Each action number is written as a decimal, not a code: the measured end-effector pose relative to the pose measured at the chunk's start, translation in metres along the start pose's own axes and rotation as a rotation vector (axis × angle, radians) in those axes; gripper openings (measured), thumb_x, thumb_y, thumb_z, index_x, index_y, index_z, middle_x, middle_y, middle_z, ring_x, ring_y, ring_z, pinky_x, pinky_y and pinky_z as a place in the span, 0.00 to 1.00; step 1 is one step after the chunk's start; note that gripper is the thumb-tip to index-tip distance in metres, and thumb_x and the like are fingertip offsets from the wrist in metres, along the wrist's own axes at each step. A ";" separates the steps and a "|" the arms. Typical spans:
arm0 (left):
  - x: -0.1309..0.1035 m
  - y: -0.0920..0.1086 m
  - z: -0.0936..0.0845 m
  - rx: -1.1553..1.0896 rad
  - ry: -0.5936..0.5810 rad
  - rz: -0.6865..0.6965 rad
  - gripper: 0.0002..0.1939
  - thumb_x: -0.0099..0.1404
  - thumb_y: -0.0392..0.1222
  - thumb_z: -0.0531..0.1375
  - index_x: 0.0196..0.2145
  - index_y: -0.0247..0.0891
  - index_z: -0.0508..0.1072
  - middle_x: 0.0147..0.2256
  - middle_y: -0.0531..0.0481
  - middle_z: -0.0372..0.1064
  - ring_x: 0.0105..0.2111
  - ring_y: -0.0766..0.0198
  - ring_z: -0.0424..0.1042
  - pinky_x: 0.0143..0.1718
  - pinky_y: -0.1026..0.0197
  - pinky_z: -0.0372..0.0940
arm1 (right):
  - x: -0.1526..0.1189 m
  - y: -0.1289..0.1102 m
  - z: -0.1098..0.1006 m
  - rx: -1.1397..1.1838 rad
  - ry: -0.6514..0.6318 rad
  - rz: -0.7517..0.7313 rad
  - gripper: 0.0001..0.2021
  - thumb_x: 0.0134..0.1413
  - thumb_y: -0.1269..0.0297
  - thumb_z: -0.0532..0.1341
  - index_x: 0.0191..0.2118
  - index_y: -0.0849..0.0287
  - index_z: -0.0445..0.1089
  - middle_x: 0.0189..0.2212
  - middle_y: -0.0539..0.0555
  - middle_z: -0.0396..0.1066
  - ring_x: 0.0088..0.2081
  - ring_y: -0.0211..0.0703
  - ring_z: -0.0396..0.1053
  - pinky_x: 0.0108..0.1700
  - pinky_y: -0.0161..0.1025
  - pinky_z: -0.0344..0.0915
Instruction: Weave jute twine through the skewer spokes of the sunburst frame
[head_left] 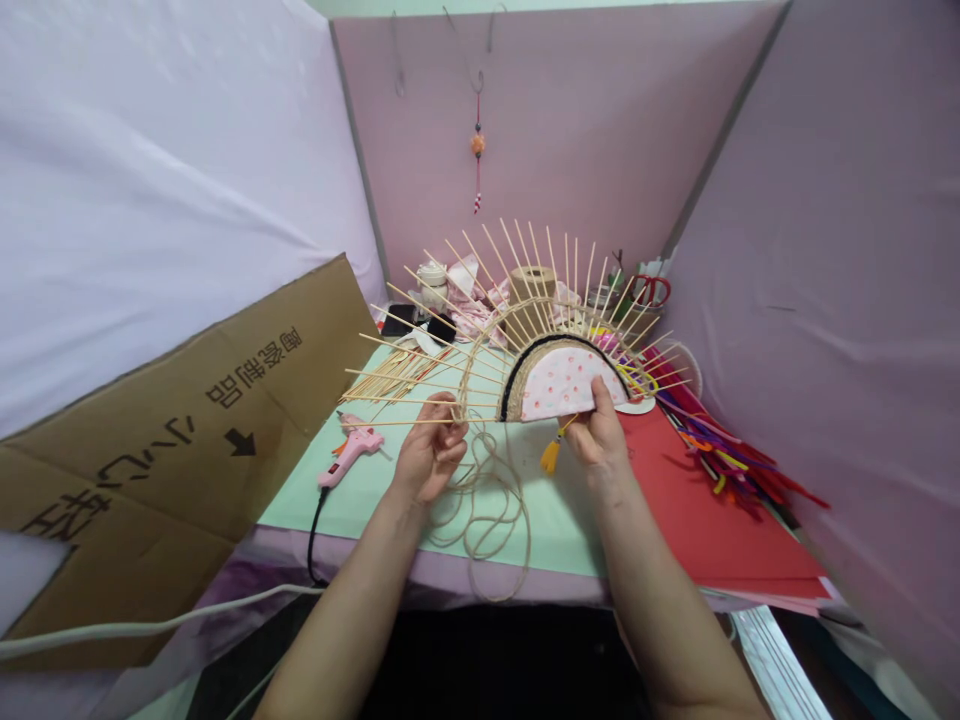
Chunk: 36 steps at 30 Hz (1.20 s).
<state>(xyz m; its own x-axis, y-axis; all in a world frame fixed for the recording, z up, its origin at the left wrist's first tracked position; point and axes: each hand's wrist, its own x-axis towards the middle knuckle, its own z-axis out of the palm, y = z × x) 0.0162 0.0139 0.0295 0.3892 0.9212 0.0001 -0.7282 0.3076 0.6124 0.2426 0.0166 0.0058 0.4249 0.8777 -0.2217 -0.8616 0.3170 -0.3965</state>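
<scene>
A half-round fan piece (566,383) with pink-dotted white cloth, a twine band and a black edge is held up over the table. Thin wooden sticks (491,252) spread outward from it, with twine (480,345) woven across them in an arc. My right hand (598,430) grips the cloth part at its lower right, thumb on the front. At the lower left end of the sticks, my left hand (433,450) pinches the twine and a stick with curled fingers. Loose twine (491,505) hangs in loops between my hands. A yellow tassel (551,456) dangles beside my right hand.
A pink glue gun (351,455) lies left on the green sheet (300,500), near loose sticks (401,374). Cardboard (225,430) stands at the left. Red paper (697,510) and colourful pipe cleaners (724,455) lie right. Behind are a twine spool (531,285) and red-handled scissors (651,291).
</scene>
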 end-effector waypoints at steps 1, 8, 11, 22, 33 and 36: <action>0.001 0.000 0.001 0.000 0.008 0.023 0.12 0.53 0.33 0.65 0.36 0.38 0.69 0.23 0.58 0.57 0.18 0.78 0.54 0.12 0.79 0.45 | 0.000 0.001 0.000 -0.002 -0.011 -0.001 0.07 0.60 0.66 0.56 0.40 0.57 0.71 0.33 0.47 0.78 0.35 0.32 0.76 0.45 0.31 0.71; 0.002 -0.014 0.006 0.047 0.091 0.017 0.11 0.49 0.29 0.67 0.30 0.34 0.71 0.30 0.50 0.69 0.28 0.71 0.69 0.27 0.70 0.65 | -0.003 0.003 0.001 -0.013 -0.056 0.034 0.08 0.60 0.66 0.56 0.42 0.57 0.71 0.33 0.48 0.78 0.36 0.33 0.76 0.44 0.32 0.72; -0.001 -0.018 0.010 0.055 0.057 -0.042 0.07 0.50 0.30 0.66 0.29 0.31 0.72 0.30 0.48 0.70 0.27 0.71 0.68 0.27 0.69 0.66 | -0.001 0.002 0.001 -0.034 -0.054 0.035 0.10 0.61 0.66 0.55 0.46 0.57 0.69 0.34 0.48 0.78 0.37 0.33 0.76 0.46 0.33 0.71; -0.008 -0.019 -0.015 -0.391 0.117 -0.315 0.05 0.57 0.31 0.55 0.30 0.32 0.71 0.28 0.48 0.67 0.30 0.69 0.69 0.33 0.66 0.67 | -0.005 0.001 0.005 -0.033 -0.004 0.023 0.10 0.62 0.66 0.53 0.43 0.56 0.70 0.32 0.48 0.78 0.35 0.32 0.76 0.45 0.32 0.72; -0.010 0.010 -0.020 0.228 -0.063 0.334 0.23 0.46 0.32 0.59 0.43 0.41 0.73 0.49 0.47 0.66 0.50 0.61 0.64 0.50 0.59 0.60 | -0.006 0.004 0.004 -0.028 -0.014 0.015 0.09 0.62 0.66 0.53 0.42 0.56 0.70 0.32 0.47 0.78 0.35 0.32 0.76 0.44 0.32 0.72; -0.007 0.009 -0.013 0.208 -0.102 0.308 0.22 0.45 0.31 0.62 0.40 0.41 0.73 0.47 0.47 0.66 0.47 0.62 0.65 0.47 0.60 0.62 | -0.005 0.005 0.002 -0.059 -0.041 0.015 0.10 0.62 0.65 0.53 0.44 0.56 0.70 0.34 0.48 0.78 0.38 0.32 0.76 0.47 0.33 0.71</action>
<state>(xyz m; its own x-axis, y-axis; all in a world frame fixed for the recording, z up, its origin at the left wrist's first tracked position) -0.0004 0.0132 0.0245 0.2314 0.9313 0.2811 -0.6939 -0.0445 0.7187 0.2352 0.0151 0.0068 0.3990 0.8967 -0.1919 -0.8495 0.2826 -0.4455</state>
